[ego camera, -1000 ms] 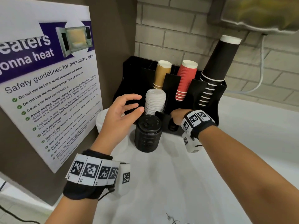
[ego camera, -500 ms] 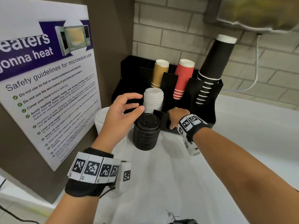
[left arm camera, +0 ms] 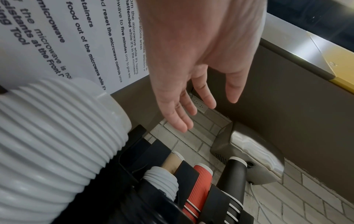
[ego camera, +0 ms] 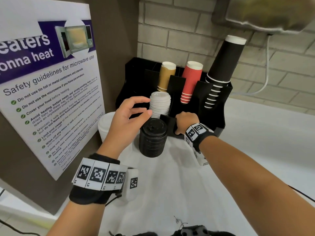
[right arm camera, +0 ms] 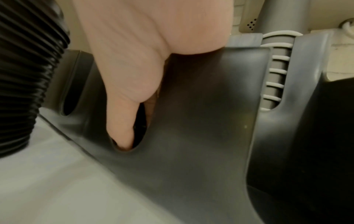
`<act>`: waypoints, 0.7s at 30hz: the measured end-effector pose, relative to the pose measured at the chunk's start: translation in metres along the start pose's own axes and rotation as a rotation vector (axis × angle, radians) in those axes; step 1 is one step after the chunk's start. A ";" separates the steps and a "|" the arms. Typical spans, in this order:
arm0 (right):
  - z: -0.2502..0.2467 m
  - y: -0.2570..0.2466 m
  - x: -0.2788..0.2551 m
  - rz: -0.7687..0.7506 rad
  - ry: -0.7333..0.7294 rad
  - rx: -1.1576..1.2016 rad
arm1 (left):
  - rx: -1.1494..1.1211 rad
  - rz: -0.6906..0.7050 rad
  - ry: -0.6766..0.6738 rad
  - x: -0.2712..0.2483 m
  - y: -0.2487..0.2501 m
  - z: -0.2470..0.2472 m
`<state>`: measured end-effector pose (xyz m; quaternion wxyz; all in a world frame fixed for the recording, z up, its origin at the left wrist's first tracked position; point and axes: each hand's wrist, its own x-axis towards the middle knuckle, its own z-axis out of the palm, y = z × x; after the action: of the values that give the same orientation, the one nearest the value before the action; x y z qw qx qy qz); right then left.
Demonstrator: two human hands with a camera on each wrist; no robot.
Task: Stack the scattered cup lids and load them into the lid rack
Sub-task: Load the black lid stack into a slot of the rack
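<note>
A stack of black lids (ego camera: 152,137) stands on the white counter in front of the black lid rack (ego camera: 219,106). My left hand (ego camera: 144,107) hovers open just left of and above it, holding nothing; in the left wrist view the left hand (left arm camera: 208,113) has its fingers relaxed. A white lid stack (ego camera: 160,105) sits in a rack compartment. A second white lid stack (ego camera: 104,125) stands on the counter behind my left hand. My right hand (ego camera: 185,120) reaches into the rack's front compartment. Its thumb (right arm camera: 120,121) lies in the front slot and its fingers are hidden inside.
Tan cups (ego camera: 166,75), red cups (ego camera: 190,80) and tall black cups (ego camera: 221,65) stand in the rack's back row. A microwave safety poster (ego camera: 51,92) covers the panel on the left. A brick wall is behind, and a metal dispenser (ego camera: 265,12) hangs above.
</note>
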<state>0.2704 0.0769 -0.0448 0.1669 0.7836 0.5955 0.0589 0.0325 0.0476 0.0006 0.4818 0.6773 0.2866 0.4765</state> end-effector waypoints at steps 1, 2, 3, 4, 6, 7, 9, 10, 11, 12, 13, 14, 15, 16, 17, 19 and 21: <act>-0.001 0.000 0.000 0.005 0.001 0.002 | 0.003 0.002 -0.005 0.000 0.000 0.001; -0.002 0.000 0.000 0.004 -0.002 0.009 | 0.006 0.002 -0.009 0.000 -0.001 0.002; -0.003 0.001 0.001 -0.003 -0.015 0.025 | 0.008 0.001 -0.012 0.001 -0.001 0.002; -0.004 0.002 0.001 -0.017 -0.034 0.053 | 0.009 0.000 -0.012 0.001 -0.001 0.003; -0.006 0.005 0.002 -0.043 -0.087 0.132 | 0.006 0.003 -0.011 0.002 -0.002 0.002; -0.009 0.006 0.002 -0.050 -0.120 0.163 | 0.005 0.004 -0.011 0.002 -0.002 0.002; -0.015 0.008 0.001 -0.045 -0.160 0.228 | -0.004 0.004 -0.010 0.003 -0.003 0.000; -0.018 0.009 0.001 -0.031 -0.128 0.271 | -0.013 0.003 -0.009 0.004 -0.004 -0.001; -0.022 0.011 0.001 -0.012 -0.046 0.357 | -0.022 0.001 -0.005 0.004 -0.005 -0.002; -0.028 0.012 -0.001 0.007 0.086 0.509 | -0.030 -0.002 0.001 0.005 -0.006 -0.003; -0.035 0.011 -0.005 -0.009 0.243 0.693 | -0.036 -0.005 0.009 0.005 -0.007 -0.004; -0.042 0.007 -0.012 -0.084 0.363 0.870 | -0.040 -0.003 0.017 0.006 -0.008 -0.005; -0.049 0.002 -0.019 -0.191 0.375 0.997 | -0.046 0.001 0.024 0.006 -0.009 -0.006; -0.055 -0.005 -0.027 -0.308 0.304 1.030 | -0.055 0.004 0.027 0.007 -0.011 -0.008; -0.057 -0.013 -0.033 -0.395 0.187 0.983 | -0.064 0.004 0.030 0.007 -0.012 -0.009; -0.056 -0.028 -0.039 -0.452 -0.023 0.781 | -0.075 -0.001 0.030 0.007 -0.014 -0.012; -0.051 -0.038 -0.040 -0.428 -0.079 0.635 | -0.072 -0.002 0.027 0.006 -0.015 -0.014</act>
<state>0.2100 0.0578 -0.0054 -0.0527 0.6560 0.7273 -0.1948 0.0229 0.0635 -0.0097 0.5024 0.6526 0.2763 0.4954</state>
